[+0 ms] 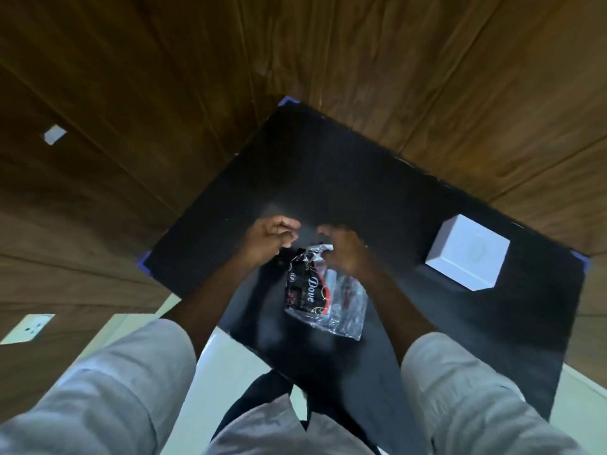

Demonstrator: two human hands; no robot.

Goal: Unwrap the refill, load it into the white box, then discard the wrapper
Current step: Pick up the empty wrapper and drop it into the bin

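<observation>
The refill (305,290) is a black pack with Dove lettering inside a clear crinkled wrapper (345,310), lifted just above the black table (328,165) in front of me. My right hand (345,252) grips the wrapper's top edge. My left hand (267,241) is beside the wrapper's upper left corner with its fingers curled closed; blur hides whether they pinch any film. The white box (466,251) stands closed on the table to the right, well apart from both hands.
The table has blue tape at its corners (287,100) and sits against wood-panelled walls. A wall socket (28,328) is low on the left. My grey sleeves and dark trousers fill the bottom of the view over a pale floor.
</observation>
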